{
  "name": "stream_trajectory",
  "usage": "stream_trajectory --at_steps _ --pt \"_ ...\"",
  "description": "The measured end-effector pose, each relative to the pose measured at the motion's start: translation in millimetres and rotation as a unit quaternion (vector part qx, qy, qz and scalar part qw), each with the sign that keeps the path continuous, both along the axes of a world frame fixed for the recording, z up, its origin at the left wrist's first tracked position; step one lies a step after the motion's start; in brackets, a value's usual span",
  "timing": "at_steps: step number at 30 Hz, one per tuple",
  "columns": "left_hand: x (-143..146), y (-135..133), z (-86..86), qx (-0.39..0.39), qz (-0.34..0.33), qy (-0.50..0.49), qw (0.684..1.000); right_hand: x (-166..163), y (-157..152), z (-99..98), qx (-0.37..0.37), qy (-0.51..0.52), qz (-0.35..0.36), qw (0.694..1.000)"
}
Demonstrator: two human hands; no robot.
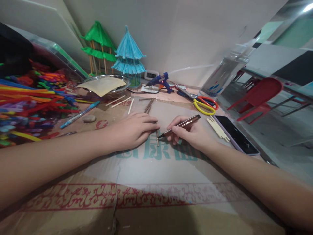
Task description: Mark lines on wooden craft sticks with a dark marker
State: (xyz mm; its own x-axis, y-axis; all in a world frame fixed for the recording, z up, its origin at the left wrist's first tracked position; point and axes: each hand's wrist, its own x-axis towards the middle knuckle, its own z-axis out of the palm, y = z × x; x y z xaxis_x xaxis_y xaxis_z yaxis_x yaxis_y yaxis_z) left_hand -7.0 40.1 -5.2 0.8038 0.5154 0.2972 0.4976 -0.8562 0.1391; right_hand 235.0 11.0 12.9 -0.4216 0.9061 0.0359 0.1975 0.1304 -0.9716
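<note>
A slim dark-brown marker pen (pixel 183 126) is being gripped in the closed fingers of the right hand (pixel 192 132), its long axis being slanted from far right to a near-left tip. A thin brown wooden stick (pixel 157 141), aligned near-to-far, is being touched by that tip and held by the left hand's (pixel 135 130) fingertips over a translucent whitish sheet (pixel 151 173), which is being flanked far right by yellow-and-red-handled metal scissors (pixel 195 97).
</note>
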Motion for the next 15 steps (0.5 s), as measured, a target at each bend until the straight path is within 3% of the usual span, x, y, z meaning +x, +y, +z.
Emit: stream_trajectory --at_steps 15 --pt "-0.5 0.8 -1.6 0.002 -0.002 -0.005 1.0 -1.6 -0.3 2.5 0.006 -0.041 0.0 0.999"
